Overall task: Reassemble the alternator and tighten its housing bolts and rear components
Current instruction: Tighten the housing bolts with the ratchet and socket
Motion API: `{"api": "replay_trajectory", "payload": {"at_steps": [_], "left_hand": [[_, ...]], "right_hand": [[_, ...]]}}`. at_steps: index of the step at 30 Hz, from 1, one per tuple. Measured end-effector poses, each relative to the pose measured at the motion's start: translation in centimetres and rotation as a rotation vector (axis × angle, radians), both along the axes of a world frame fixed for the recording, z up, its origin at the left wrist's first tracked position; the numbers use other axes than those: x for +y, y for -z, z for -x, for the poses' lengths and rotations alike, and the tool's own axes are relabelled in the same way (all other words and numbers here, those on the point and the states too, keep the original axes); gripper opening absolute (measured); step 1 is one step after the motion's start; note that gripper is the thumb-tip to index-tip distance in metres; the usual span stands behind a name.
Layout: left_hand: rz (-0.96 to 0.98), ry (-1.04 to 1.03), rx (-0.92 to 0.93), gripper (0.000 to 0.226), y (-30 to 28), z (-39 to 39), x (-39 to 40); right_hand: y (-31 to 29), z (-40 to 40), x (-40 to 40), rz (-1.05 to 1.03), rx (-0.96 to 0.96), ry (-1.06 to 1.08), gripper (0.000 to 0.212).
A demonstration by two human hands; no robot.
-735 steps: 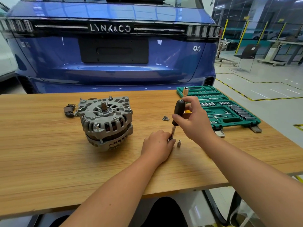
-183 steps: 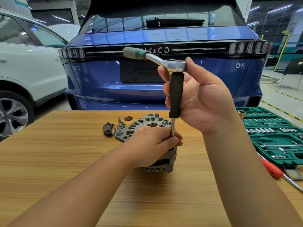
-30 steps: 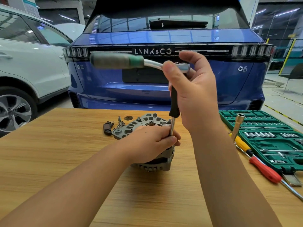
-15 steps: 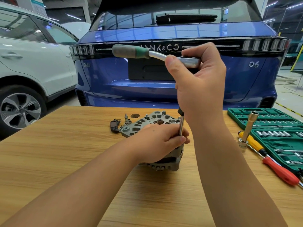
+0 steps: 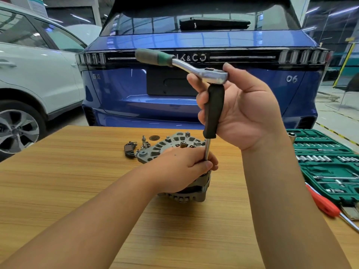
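**Tightening a Housing Bolt: Slip Risk**

Holding the alternator (image 5: 182, 171) on the worktop (image 5: 77, 181), my left hand (image 5: 182, 167) clamps its rim and pinches the driver shaft. My right hand (image 5: 240, 111) wraps the black driver handle (image 5: 213, 111) under the ratchet (image 5: 186, 65). A tilted shaft could cam off and round the bolt.
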State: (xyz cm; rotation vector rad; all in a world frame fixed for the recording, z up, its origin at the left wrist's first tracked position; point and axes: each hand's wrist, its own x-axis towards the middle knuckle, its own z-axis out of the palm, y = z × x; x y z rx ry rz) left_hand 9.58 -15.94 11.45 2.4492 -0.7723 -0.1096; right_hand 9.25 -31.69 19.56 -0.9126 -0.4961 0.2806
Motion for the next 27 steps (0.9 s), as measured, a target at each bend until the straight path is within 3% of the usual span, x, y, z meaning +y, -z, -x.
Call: {"api": "replay_trajectory", "payload": {"at_steps": [4,7,9,12,14,16,18,21,27], "left_hand": [[-0.004,-0.003,0.008,0.018,0.0,-0.1,0.0],[-0.005,-0.011,0.012,0.017,0.0,-0.1,-0.1],[-0.005,-0.017,0.014,0.018,0.0,-0.1,-0.2],[-0.022,-0.026,-0.002,0.018,-0.1,0.1,-0.4],[-0.019,-0.035,0.002,0.018,-0.2,0.2,-0.5],[-0.004,-0.044,0.019,0.019,-0.2,0.2,-0.6],[0.003,-0.054,0.035,0.02,-0.3,0.3,-0.6],[0.009,-0.056,0.042,0.021,-0.3,0.3,-0.5],[-0.008,-0.062,0.019,0.019,-0.3,0.3,-0.7]], "right_hand": [[0.2,0.0,0.0,-0.122,0.058,-0.02,0.075],[0.5,-0.3,0.0,-0.152,0.019,0.053,0.041],[0.7,-0.4,0.1,-0.175,-0.06,0.131,0.032],[1.1,-0.6,0.5,-0.133,-0.341,0.406,0.023],[1.6,-0.5,1.3,0.036,-0.625,0.679,0.024],[2.3,-0.8,2.1,0.232,-0.844,0.786,0.031],[2.6,-0.7,2.3,0.318,-0.852,0.639,0.037],[2.6,-0.6,2.0,0.219,-0.735,0.432,0.037],[2.1,-0.7,1.3,0.108,-0.576,0.366,0.03]]}}
